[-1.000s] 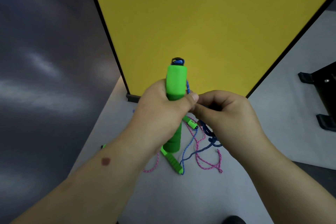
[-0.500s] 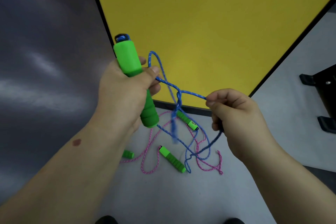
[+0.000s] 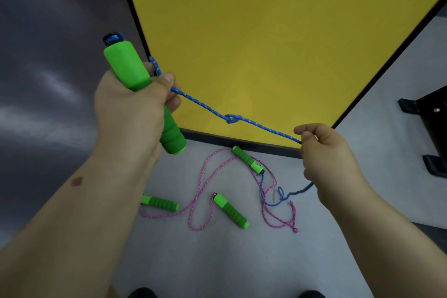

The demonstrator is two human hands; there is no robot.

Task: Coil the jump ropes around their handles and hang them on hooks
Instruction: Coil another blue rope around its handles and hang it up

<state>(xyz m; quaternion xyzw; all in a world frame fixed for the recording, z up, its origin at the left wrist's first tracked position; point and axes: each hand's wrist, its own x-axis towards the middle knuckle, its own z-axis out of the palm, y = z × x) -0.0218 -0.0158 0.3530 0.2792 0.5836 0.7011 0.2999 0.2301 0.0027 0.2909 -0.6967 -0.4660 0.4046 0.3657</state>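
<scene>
Green foam fills your left hand (image 3: 131, 109): you grip a jump-rope handle (image 3: 135, 82) tilted with its capped end up and to the left, fingers and thumb wrapped round its middle. Your thumb also pins the blue rope (image 3: 263, 127) against the handle where a short loop of it rises beside your fingertips.

From there the blue rope runs taut, down and to the right, across the yellow panel (image 3: 266, 31), with a small knot (image 3: 231, 118) about halfway along. Your right hand (image 3: 325, 152) pinches the rope's far stretch between thumb and curled fingers, well apart from your left hand. Below that hand the rope hangs slack to the grey floor (image 3: 217, 261).

On the floor between your forearms lies a pink rope (image 3: 200, 191) in loose curves, with a green handle (image 3: 160, 203) at the left and another green handle (image 3: 231, 210) just right of it. Nearer the panel's base a third green handle (image 3: 248, 159) lies at a slant, the blue rope leading from its lower end and crossing the pink one. At the far right edge stands a black frame (image 3: 430, 128).
</scene>
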